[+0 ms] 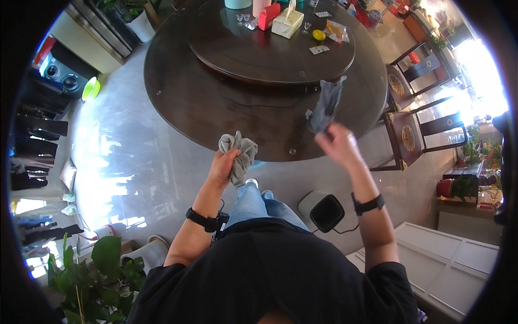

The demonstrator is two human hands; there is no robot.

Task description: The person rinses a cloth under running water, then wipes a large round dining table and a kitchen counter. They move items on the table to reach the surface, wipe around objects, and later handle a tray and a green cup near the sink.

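My left hand (223,166) grips a bunched grey cloth (241,156) just off the near edge of a round dark table (178,97). A crumpled dark plastic bag (327,101) hangs over the table's right part, its lower end at the fingers of my right hand (340,143), which is slightly blurred and closed on it. Beside the bag lies a small crumpled scrap (309,114). On the raised turntable (259,60) stand a tissue box (287,24), a red box (268,17), small glasses and a yellow lemon-like fruit (318,35).
An open-topped waste bin (321,211) stands on the floor below my right forearm. Dark wooden chairs (408,137) are at the table's right. A leafy plant (95,275) is at lower left, and a white panelled surface (441,259) lies at lower right.
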